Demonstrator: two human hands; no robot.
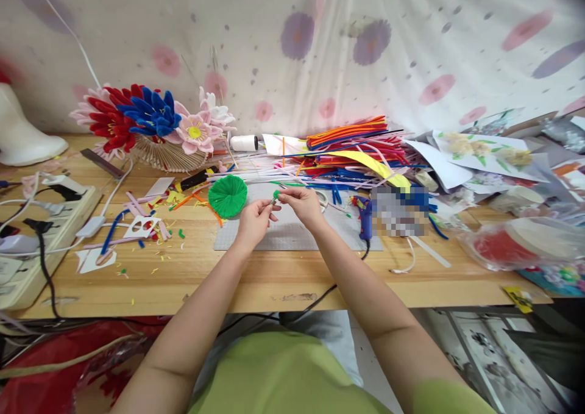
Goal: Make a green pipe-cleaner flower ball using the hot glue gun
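My left hand (256, 222) and my right hand (302, 205) meet above the grey cutting mat (292, 237). Between their fingertips is a small green fuzzy piece (276, 194), which looks like pipe cleaner. My right thumb and forefinger pinch this piece. The left fingers are closed on something thin beside it, too small to make out. Just left of my hands lies a round green disc (227, 196) with ridges running out from its centre.
A blue glue gun (364, 217) rests at the mat's right edge. Bundles of coloured pipe cleaners (347, 135) lie behind. Fuzzy flowers (150, 114) stand back left, a white thread spool (244, 143) beside them. A power strip (55, 243) with cables sits far left.
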